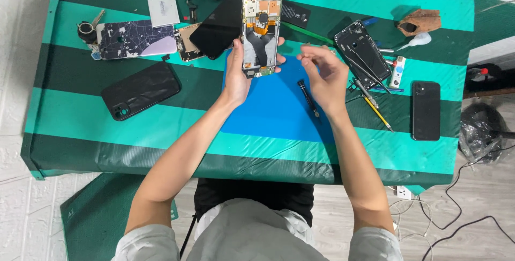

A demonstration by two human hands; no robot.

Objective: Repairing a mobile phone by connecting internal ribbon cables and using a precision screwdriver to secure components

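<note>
Striped table (80, 116), blue mat (268, 111) centre. Left hand (238, 76) grips the opened phone (260, 30) by its near end, held above the mat's far edge. Right hand (324, 76) loosely curled, pinching something too small to tell. Risks: one-handed grip could slip; screwdriver (308, 97) may roll.

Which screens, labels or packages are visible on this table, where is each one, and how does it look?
Detached phone screen: left of the opened phone held by the left hand; black glossy rectangle, unlit.
White packet: top left; small, squarish.
Black label: right of the opened phone; small rectangle with pale print.
Small white bottle: right side; dark label.
</note>
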